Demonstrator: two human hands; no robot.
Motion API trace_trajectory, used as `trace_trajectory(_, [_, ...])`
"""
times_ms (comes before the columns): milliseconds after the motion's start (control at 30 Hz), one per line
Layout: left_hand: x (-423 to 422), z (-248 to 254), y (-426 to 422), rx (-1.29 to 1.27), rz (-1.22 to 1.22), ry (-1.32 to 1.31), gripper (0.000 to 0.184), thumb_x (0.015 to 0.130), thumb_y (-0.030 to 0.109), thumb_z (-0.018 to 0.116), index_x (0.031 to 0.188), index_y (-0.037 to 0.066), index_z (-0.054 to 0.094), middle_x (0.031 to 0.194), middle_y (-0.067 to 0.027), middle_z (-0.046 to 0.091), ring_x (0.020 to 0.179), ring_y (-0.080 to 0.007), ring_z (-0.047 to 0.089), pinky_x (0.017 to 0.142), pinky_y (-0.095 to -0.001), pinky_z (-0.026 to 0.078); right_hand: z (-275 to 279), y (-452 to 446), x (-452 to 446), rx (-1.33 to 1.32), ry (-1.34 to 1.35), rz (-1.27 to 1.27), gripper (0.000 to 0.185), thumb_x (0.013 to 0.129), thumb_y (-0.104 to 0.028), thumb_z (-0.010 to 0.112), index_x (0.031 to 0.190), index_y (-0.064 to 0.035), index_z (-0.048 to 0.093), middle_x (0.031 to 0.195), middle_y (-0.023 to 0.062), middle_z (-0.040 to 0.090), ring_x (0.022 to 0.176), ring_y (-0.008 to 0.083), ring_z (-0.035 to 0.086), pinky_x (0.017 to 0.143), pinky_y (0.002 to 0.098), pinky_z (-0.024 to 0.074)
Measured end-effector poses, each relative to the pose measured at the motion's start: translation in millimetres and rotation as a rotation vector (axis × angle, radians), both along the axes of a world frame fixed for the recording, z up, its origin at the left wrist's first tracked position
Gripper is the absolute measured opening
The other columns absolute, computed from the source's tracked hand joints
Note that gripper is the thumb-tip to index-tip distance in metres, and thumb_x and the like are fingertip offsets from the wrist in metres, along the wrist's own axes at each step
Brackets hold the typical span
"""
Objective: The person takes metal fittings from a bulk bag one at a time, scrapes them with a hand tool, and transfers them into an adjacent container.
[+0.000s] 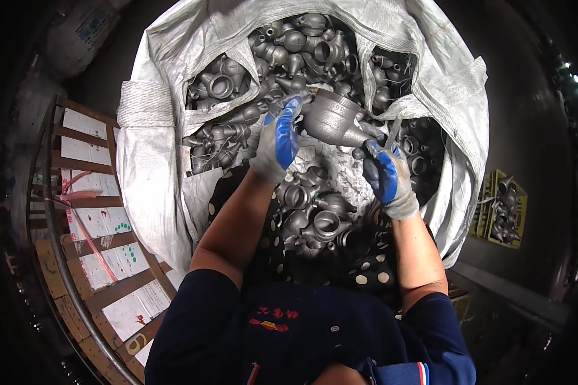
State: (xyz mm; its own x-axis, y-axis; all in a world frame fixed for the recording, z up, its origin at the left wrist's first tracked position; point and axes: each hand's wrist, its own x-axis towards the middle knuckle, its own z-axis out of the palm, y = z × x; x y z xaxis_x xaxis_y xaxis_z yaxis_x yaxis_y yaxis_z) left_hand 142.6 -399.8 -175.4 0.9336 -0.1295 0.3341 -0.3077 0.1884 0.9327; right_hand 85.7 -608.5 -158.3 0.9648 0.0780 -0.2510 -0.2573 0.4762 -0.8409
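A grey metal casting (332, 117), with a wide round body and a narrow neck pointing down to the right, is held up between my gloved hands over a large white woven sack. My left hand (282, 136), in a blue and white glove, is at the left side of its wide body, the fingers pressed together. At the narrow neck, my right hand (384, 173) has its fingers curled round the end; dark material shows by those fingers. Many similar grey castings (293, 42) fill the sack behind, and several more (327, 221) lie in front of my lap.
The white sack (144, 154) surrounds the castings, its straps hanging across the opening. A wooden pallet or rack (103, 221) with white cardboard stands at the left behind a curved metal bar. At the right is a yellow crate (522, 212) holding similar parts.
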Motion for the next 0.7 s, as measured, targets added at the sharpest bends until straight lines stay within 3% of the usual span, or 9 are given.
trace_trajectory(100, [16,-18,2,0.064,0.072,-0.043,0.035,0.088,0.016,0.056,0.117,-0.004,0.05,0.11,-0.0119,0.058,0.1,-0.0201,0.057,0.086,-0.0313,0.047,-16,-6,1,0.103,0.053,0.012,0.02,0.091,-0.021,0.048,0.096,-0.0039,0.056,0.064,0.0035,0.055,0.039,0.0053,0.035,0.035,0.0186,0.0273])
trace_trajectory(200, [7,-1,-1,0.061,0.013,0.005,0.031,0.092,0.017,0.047,0.119,0.002,0.049,0.117,-0.0108,0.055,0.11,-0.0191,0.052,0.096,-0.0331,0.041,-11,-9,1,0.189,0.074,0.062,0.02,0.092,-0.023,0.047,0.092,-0.0051,0.055,0.061,0.0021,0.051,0.041,0.0057,0.036,0.035,0.0187,0.0277])
trace_trajectory(267, [0,7,-2,-0.282,-0.155,0.163,0.03,0.092,0.015,0.046,0.118,0.001,0.05,0.117,-0.0103,0.055,0.11,-0.019,0.053,0.096,-0.0333,0.041,-16,-13,1,0.189,0.071,0.08,0.019,0.092,-0.023,0.048,0.091,-0.0056,0.054,0.062,0.0026,0.052,0.041,0.0058,0.037,0.035,0.0187,0.028])
trace_trajectory(333, [4,3,1,-0.184,-0.166,0.093,0.036,0.087,0.013,0.054,0.12,-0.002,0.047,0.117,-0.013,0.055,0.108,-0.0194,0.054,0.094,-0.0323,0.043,-13,-14,2,0.189,0.066,0.09,0.017,0.092,-0.023,0.049,0.09,-0.0062,0.053,0.062,0.0031,0.053,0.041,0.0059,0.037,0.035,0.0188,0.0282])
trace_trajectory(433, [3,4,2,-0.259,-0.249,0.135,0.048,0.083,0.008,0.061,0.124,-0.005,0.04,0.116,-0.0154,0.055,0.104,-0.0193,0.057,0.09,-0.0305,0.048,-5,-8,0,0.067,0.065,-0.024,0.016,0.09,-0.02,0.051,0.094,-0.0053,0.053,0.065,0.0041,0.055,0.041,0.0056,0.038,0.034,0.0187,0.0277])
trace_trajectory(533, [2,5,1,-0.547,-0.377,0.32,0.046,0.085,0.008,0.057,0.126,-0.004,0.038,0.116,-0.0151,0.055,0.104,-0.0202,0.057,0.088,-0.0312,0.05,-1,-7,2,0.006,-0.008,-0.037,0.018,0.088,-0.017,0.053,0.1,-0.0034,0.054,0.067,0.0052,0.057,0.042,0.005,0.038,0.034,0.0182,0.0271])
trace_trajectory(633, [3,6,-4,-0.285,-0.244,0.204,0.036,0.09,0.008,0.043,0.125,-0.001,0.045,0.125,-0.0112,0.051,0.115,-0.0188,0.05,0.1,-0.0316,0.037,0,-9,4,-0.006,-0.041,-0.022,0.023,0.089,-0.016,0.052,0.106,-0.0016,0.053,0.068,0.0051,0.057,0.042,0.0042,0.039,0.034,0.0179,0.0269])
trace_trajectory(700, [3,16,-5,-0.571,-0.278,0.434,0.039,0.092,0.008,0.044,0.129,-0.002,0.036,0.126,-0.0161,0.047,0.109,-0.021,0.054,0.087,-0.0342,0.051,2,-13,5,-0.064,-0.077,0.059,0.035,0.09,-0.014,0.05,0.123,-0.0031,0.047,0.074,0.0064,0.058,0.041,0.0044,0.037,0.035,0.0173,0.0283])
